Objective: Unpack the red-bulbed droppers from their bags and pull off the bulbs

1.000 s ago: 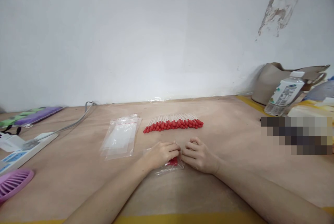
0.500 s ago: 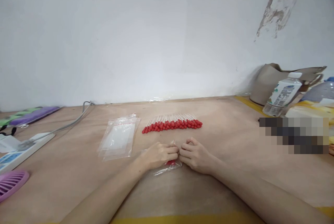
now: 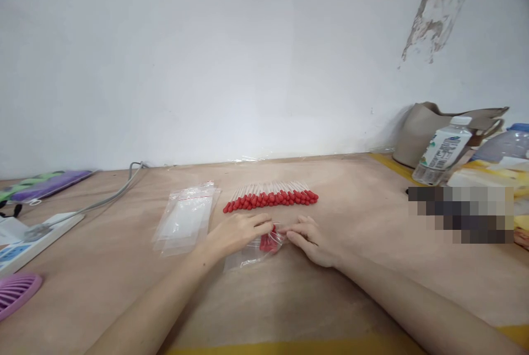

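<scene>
Left hand (image 3: pixel 237 232) slid back, baring more red tips (image 3: pixel 268 242) in the baggie (image 3: pixel 237 259) on the table (image 3: pixel 351 206); fingers bent over it, right hand (image 3: pixel 313 240) narrow-fingered at its edge, can't tell if either grips

Clear plastic bag (image 3: pixel 239 260): partly concealed by left grip (image 3: pixel 243 230); fingertip closure indeterminable. Pink slatted plastic item (image 3: pixel 19 293) and white rectangular power strip (image 3: pixel 52 239): truncated by left edge. Translucent blue-capped plastic container (image 3: pixel 502 146): truncated at right. White-labelled clear plastic bottle (image 3: pixel 443 149): print illegible. Pixelated patch (image 3: pixel 460 214): contents obscured.
</scene>
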`<state>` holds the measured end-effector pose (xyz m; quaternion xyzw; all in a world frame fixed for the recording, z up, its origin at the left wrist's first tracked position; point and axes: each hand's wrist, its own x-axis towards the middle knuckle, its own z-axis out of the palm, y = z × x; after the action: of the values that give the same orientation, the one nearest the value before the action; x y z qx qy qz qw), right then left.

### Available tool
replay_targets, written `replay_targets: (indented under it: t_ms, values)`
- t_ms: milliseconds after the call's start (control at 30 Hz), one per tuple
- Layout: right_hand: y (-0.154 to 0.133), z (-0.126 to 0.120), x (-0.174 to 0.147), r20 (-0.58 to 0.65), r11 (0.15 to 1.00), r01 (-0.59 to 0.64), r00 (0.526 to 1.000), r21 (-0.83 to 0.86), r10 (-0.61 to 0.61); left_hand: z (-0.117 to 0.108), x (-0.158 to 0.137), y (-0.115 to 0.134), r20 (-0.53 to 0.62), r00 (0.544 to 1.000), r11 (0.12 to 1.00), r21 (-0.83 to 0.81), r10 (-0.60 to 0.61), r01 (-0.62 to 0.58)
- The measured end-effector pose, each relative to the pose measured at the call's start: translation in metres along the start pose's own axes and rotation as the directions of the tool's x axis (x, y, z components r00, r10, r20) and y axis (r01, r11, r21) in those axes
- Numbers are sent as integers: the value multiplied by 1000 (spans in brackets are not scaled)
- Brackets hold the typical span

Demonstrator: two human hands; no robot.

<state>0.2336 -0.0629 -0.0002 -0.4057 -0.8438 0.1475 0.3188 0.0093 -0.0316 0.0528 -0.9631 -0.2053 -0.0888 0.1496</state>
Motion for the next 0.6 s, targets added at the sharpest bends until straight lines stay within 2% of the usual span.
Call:
replay_targets:
  t_ms: [133,267,433,600]
  values:
    - [3,12,6,-53,983,-69,995,170,79,14,-8,4,-3,989,955,-262,-145,139]
    - [7,21,12,2,940,-173,984,293,180,26,-24,12,29,952,843,-458,-304,283]
    - [3,23,18,26,941,-231,972,246,232,35,-32,21,57,930,770,-545,-362,333]
    - [-3,21,18,-10,944,-274,960,184,281,38,-28,22,62,925,743,-576,-376,341]
